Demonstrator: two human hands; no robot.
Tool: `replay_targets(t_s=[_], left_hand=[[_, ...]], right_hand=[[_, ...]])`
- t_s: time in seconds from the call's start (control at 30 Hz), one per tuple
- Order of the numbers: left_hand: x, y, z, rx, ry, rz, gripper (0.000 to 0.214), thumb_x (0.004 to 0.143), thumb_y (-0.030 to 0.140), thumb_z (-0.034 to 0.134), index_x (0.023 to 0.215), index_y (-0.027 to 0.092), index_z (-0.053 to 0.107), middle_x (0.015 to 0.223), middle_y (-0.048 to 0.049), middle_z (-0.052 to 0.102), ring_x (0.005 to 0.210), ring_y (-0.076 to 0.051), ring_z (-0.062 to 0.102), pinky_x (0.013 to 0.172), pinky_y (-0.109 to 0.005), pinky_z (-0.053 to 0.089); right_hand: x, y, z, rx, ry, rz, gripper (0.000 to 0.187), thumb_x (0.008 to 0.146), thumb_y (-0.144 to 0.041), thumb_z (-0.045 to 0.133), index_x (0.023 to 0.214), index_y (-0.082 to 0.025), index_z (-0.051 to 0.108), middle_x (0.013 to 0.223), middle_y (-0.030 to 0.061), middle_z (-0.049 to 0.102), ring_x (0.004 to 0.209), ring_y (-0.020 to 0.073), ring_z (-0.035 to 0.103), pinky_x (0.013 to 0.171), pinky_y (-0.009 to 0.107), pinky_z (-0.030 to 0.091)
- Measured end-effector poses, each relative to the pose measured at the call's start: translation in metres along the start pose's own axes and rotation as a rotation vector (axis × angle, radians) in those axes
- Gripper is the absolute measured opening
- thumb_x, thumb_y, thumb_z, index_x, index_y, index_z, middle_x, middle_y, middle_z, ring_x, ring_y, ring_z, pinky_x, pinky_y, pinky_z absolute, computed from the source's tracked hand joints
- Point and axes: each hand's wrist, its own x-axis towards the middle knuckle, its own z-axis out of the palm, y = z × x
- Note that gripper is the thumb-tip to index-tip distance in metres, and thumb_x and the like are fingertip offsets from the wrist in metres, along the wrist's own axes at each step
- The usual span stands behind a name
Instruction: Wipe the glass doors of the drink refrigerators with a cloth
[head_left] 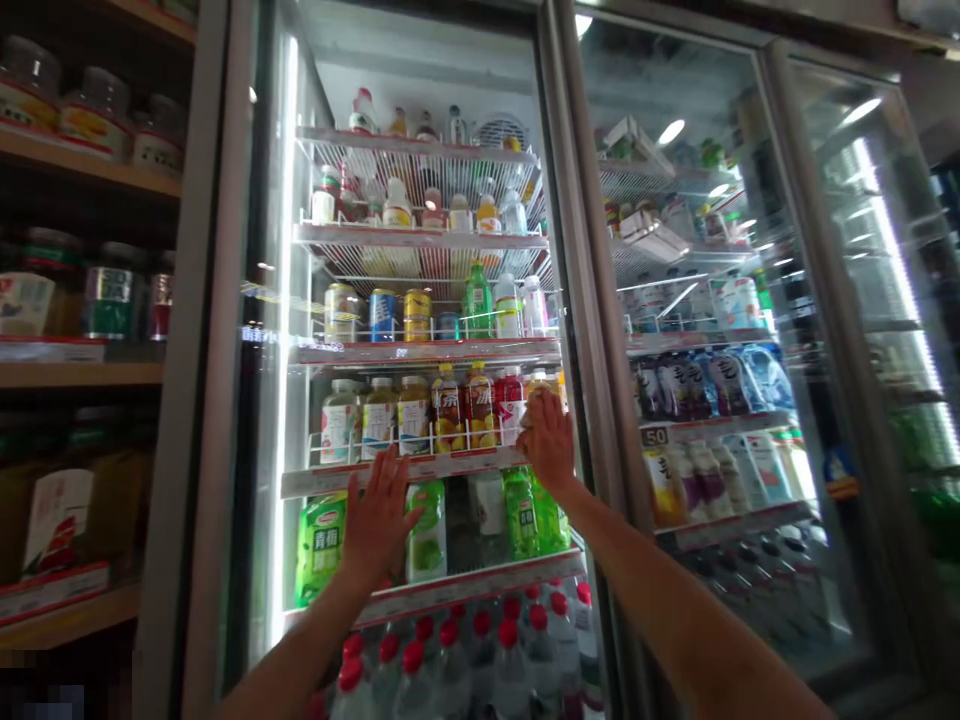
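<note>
My left hand is raised before the glass-door fridge, its palm forward and fingers spread. Behind it are a green drink bottle on the left and a green-and-white bottle on the right. My right hand reaches higher, near the right door frame, with its fingers extended upward over the glass. Bottles on the fourth shelf, among them a red one, stand just left of it. Faint reflections lie across the glass. Whether the palms touch it is hard to tell.
Cans and bottles fill the fridge shelves, with red-capped bottles at the bottom. More glass doors follow on the right, behind a metal frame. Wooden shelves with jars stand left.
</note>
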Motion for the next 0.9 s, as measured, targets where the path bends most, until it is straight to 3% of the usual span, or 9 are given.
replay_targets(t_s=[0.07, 0.13, 0.27, 0.33, 0.5, 0.57, 0.67, 0.73, 0.9], left_hand=[[0.0, 0.0, -0.001, -0.014, -0.012, -0.006, 0.058, 0.083, 0.037, 0.042, 0.136, 0.013, 0.035, 0.144, -0.0142, 0.03, 0.135, -0.027, 0.025, 0.108, -0.053, 0.009], [0.0, 0.0, -0.001, -0.034, -0.014, -0.005, 0.059, 0.083, 0.038, 0.04, 0.137, 0.014, 0.033, 0.144, -0.0138, 0.03, 0.135, -0.027, 0.024, 0.109, -0.053, 0.009], [-0.002, 0.001, 0.001, -0.039, 0.028, -0.008, 0.058, 0.084, 0.038, 0.038, 0.137, 0.014, 0.032, 0.144, -0.0145, 0.03, 0.135, -0.027, 0.024, 0.108, -0.053, 0.011], [-0.002, 0.003, 0.001, -0.034, 0.044, -0.006, 0.058, 0.085, 0.037, 0.037, 0.137, 0.013, 0.033, 0.144, -0.0153, 0.03, 0.135, -0.028, 0.025, 0.107, -0.054, 0.013], [-0.002, 0.004, 0.001, -0.041, 0.048, -0.01, 0.056, 0.085, 0.035, 0.036, 0.136, 0.013, 0.034, 0.144, -0.0149, 0.03, 0.133, -0.029, 0.027, 0.105, -0.056, 0.015], [-0.002, 0.004, 0.001, -0.048, 0.042, -0.013, 0.056, 0.084, 0.035, 0.037, 0.136, 0.014, 0.034, 0.144, -0.0144, 0.031, 0.133, -0.029, 0.028, 0.106, -0.056, 0.016], [-0.002, 0.004, 0.001, -0.051, 0.027, -0.017, 0.057, 0.084, 0.036, 0.039, 0.136, 0.015, 0.034, 0.143, -0.0146, 0.032, 0.134, -0.028, 0.027, 0.105, -0.056, 0.017], [-0.002, 0.005, 0.0, -0.043, 0.025, -0.019, 0.057, 0.084, 0.035, 0.039, 0.136, 0.013, 0.035, 0.144, -0.0152, 0.031, 0.134, -0.029, 0.025, 0.105, -0.056, 0.017], [-0.003, 0.002, 0.001, -0.055, 0.035, -0.015, 0.058, 0.084, 0.035, 0.038, 0.138, 0.015, 0.032, 0.143, -0.015, 0.031, 0.134, -0.029, 0.027, 0.105, -0.056, 0.017]], right_hand=[[-0.004, -0.007, -0.001, 0.014, -0.078, -0.22, 0.058, 0.078, -0.015, 0.047, 0.135, -0.017, 0.037, 0.143, 0.0104, 0.036, 0.135, 0.0246, 0.024, 0.107, 0.045, 0.023], [-0.004, -0.006, -0.003, 0.013, -0.131, -0.316, 0.058, 0.078, -0.014, 0.047, 0.135, -0.02, 0.037, 0.143, 0.007, 0.037, 0.135, 0.0218, 0.025, 0.108, 0.044, 0.021], [0.01, 0.009, -0.006, -0.038, -0.049, 0.059, 0.059, 0.077, -0.018, 0.05, 0.135, -0.015, 0.037, 0.143, 0.0129, 0.034, 0.133, 0.0274, 0.027, 0.105, 0.048, 0.025], [0.013, 0.009, -0.006, -0.037, -0.047, 0.097, 0.06, 0.077, -0.019, 0.051, 0.135, -0.015, 0.036, 0.144, 0.0139, 0.032, 0.133, 0.0292, 0.026, 0.104, 0.05, 0.026], [0.002, -0.004, -0.006, 0.044, -0.193, -0.421, 0.059, 0.077, -0.014, 0.05, 0.135, -0.023, 0.038, 0.143, 0.0059, 0.036, 0.135, 0.0216, 0.024, 0.109, 0.045, 0.019], [0.004, 0.0, -0.008, 0.022, -0.154, -0.329, 0.059, 0.078, -0.016, 0.049, 0.135, -0.021, 0.038, 0.143, 0.0072, 0.035, 0.135, 0.0221, 0.024, 0.109, 0.046, 0.018], [0.011, 0.006, -0.008, -0.014, -0.075, -0.042, 0.058, 0.078, -0.019, 0.049, 0.135, -0.016, 0.038, 0.144, 0.0117, 0.033, 0.135, 0.0259, 0.025, 0.108, 0.047, 0.02], [0.01, 0.001, -0.006, -0.007, -0.079, -0.012, 0.059, 0.078, -0.018, 0.05, 0.136, -0.015, 0.037, 0.144, 0.0125, 0.032, 0.135, 0.0269, 0.025, 0.107, 0.047, 0.022], [-0.008, -0.022, -0.003, 0.084, -0.188, -0.375, 0.058, 0.077, -0.01, 0.048, 0.133, -0.022, 0.042, 0.143, 0.0059, 0.036, 0.135, 0.0225, 0.026, 0.108, 0.046, 0.023]])
